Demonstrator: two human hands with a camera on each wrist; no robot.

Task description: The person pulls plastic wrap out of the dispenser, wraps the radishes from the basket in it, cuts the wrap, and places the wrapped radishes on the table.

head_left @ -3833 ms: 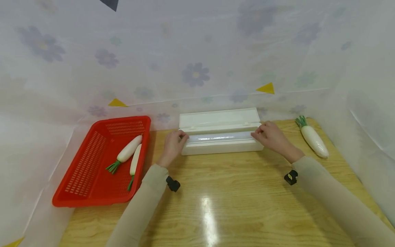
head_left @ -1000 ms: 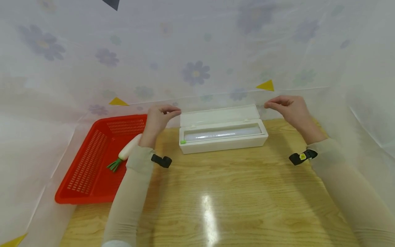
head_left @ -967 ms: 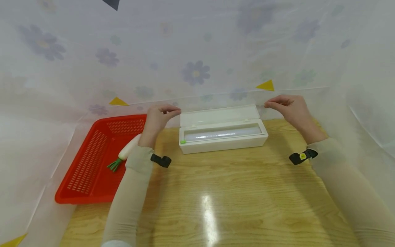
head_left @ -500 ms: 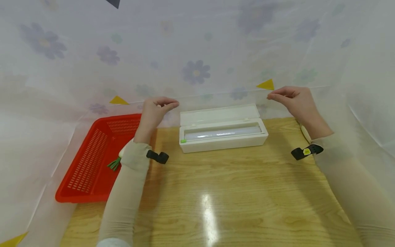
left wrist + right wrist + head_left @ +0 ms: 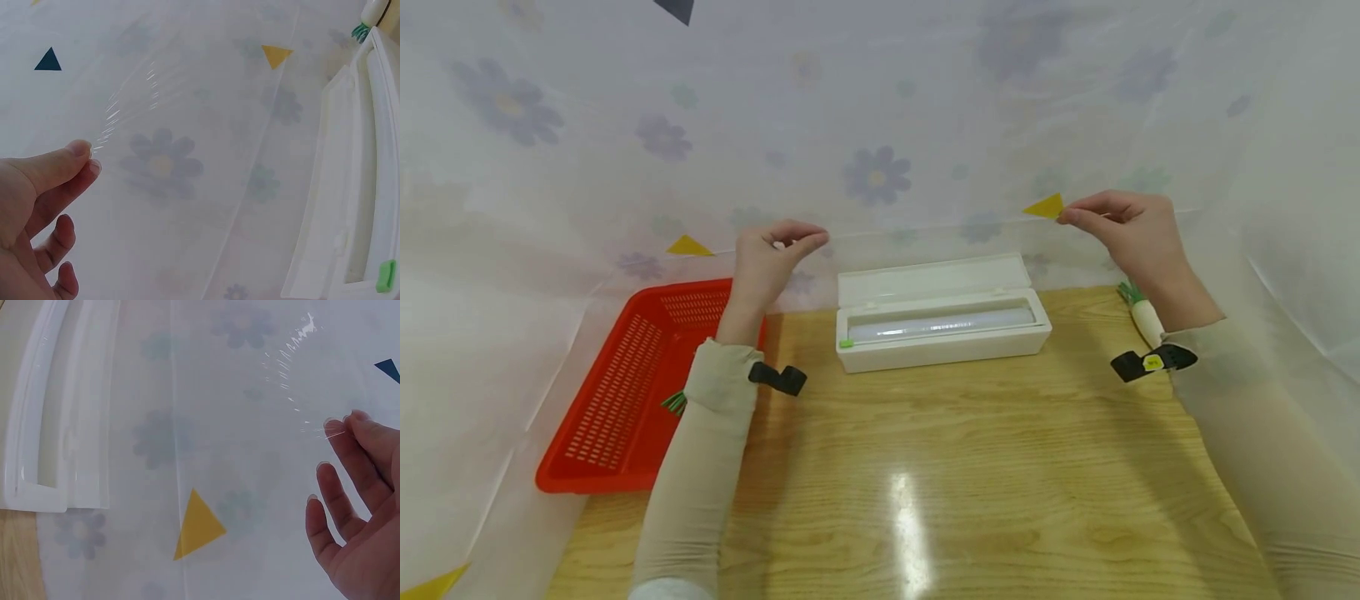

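Observation:
Between thumb and forefinger, my left hand [image 5: 763,262] pinches one end of a clear sheet of plastic wrap [image 5: 111,117]. The opposite end is pinched by my right hand [image 5: 1146,237]. Only fine glints and creases show the film [image 5: 289,353] in the wrist views; in the head view it can hardly be made out. Both hands are raised, above and to either side of the white wrap dispenser box [image 5: 943,358]. Its lid [image 5: 934,280] stands up at the back, and a roll of wrap [image 5: 943,323] lies inside. A green slider [image 5: 847,343] sits at the box's left front corner.
A red basket [image 5: 561,482] stands at the left, partly behind my left arm; green leaves [image 5: 675,402] of a white radish show in it. Another white radish [image 5: 1147,322] lies at the right, partly hidden by my right arm. A flowered sheet hangs behind the wooden table [image 5: 1000,467].
From the dispenser's ends, both hands have risen and moved apart, pulling the wrap up off the box. In the last half second they have gone slightly higher and wider. The box stays put.

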